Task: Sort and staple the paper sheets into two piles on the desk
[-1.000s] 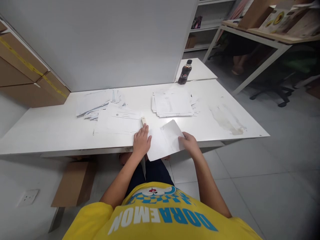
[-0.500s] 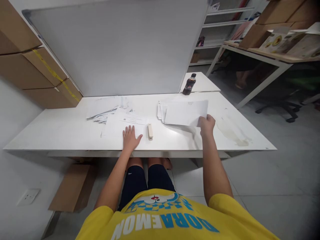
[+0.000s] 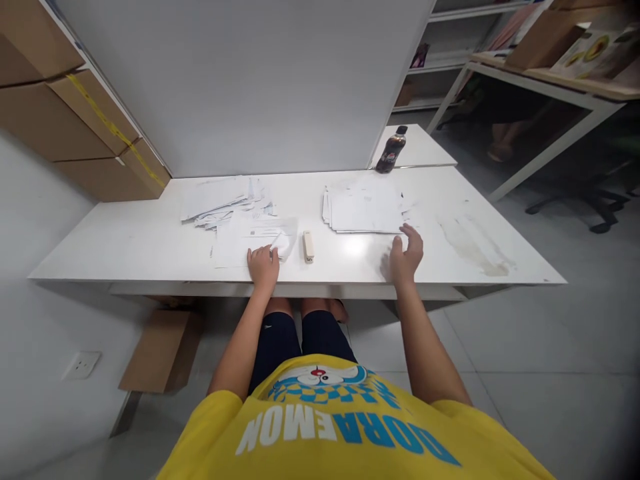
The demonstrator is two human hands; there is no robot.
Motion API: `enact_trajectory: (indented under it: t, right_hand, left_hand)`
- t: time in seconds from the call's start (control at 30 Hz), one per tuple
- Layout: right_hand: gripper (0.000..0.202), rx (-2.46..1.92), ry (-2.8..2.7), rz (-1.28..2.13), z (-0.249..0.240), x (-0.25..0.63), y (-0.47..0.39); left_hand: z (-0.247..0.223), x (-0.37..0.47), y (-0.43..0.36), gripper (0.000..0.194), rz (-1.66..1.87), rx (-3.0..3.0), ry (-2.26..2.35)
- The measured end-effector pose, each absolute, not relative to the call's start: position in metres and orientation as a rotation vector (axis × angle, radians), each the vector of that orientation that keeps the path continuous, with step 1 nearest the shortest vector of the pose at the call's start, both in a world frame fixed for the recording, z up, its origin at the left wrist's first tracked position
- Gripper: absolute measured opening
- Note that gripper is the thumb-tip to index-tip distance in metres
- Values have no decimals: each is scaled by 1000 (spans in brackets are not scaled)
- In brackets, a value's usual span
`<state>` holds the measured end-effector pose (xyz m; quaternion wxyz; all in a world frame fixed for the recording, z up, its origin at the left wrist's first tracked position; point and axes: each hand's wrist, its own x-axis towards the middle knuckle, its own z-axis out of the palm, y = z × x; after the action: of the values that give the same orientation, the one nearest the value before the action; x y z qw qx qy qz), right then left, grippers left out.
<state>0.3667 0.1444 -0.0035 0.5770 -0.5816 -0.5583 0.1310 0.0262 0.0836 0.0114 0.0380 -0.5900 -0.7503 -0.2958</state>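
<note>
My left hand [image 3: 263, 268] is at the front of the white table, its fingers closed on the near right corner of a printed sheet of paper [image 3: 235, 248]. That corner curls up beside my thumb. A cream stapler [image 3: 308, 247] lies just to the right of the sheet. My right hand [image 3: 406, 257] holds nothing, thumb and fingers apart, a little in front of the right corner of a stack of paper [image 3: 365, 210]. Behind the sheet, a messy pile of papers [image 3: 215, 200] spreads out in uneven layers.
A cola bottle [image 3: 391, 150] stands at the back right of the table [image 3: 125, 247]. A large whiteboard [image 3: 240, 87] rises along the back edge, with cardboard boxes [image 3: 100, 127] at its left. Another person's feet [image 3: 501, 143] show under the far desk.
My right hand has let go of the paper, which now lies on the right stack, and drawn back slightly. My left hand has gone from flat on the sheet to gripping its lifted corner.
</note>
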Motion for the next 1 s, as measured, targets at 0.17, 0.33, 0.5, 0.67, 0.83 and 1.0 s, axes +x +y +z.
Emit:
enact_trajectory:
  t: [0.17,0.33,0.5,0.67,0.83,1.0]
  right_hand:
    - [27,-1330,-1408,406,-28,322,62]
    - [31,-1272,-1280,943,-46,261,-20]
    - [58,-996,-962,1568,-18,237,-26]
    - [52,-1133,-1177,1626,4,257,20]
    - [32,-1118,-1622,1032,43,283,50]
    - [34,-1065,-1737,698,66,293,67]
  left_hand:
    - [22,33,69,31,-941,-1854,-2185]
    - [29,51,17,25,-972,-2040,-1696]
    - [13,69,-32,24,-885,-2202,-1405]
    - [-7,58,-45,28,-828,-2387,-1273]
    - [-1,40,-27,54,-988,-2289,-1309]
    - [19,37,16,89,-1532,-1888,-1882]
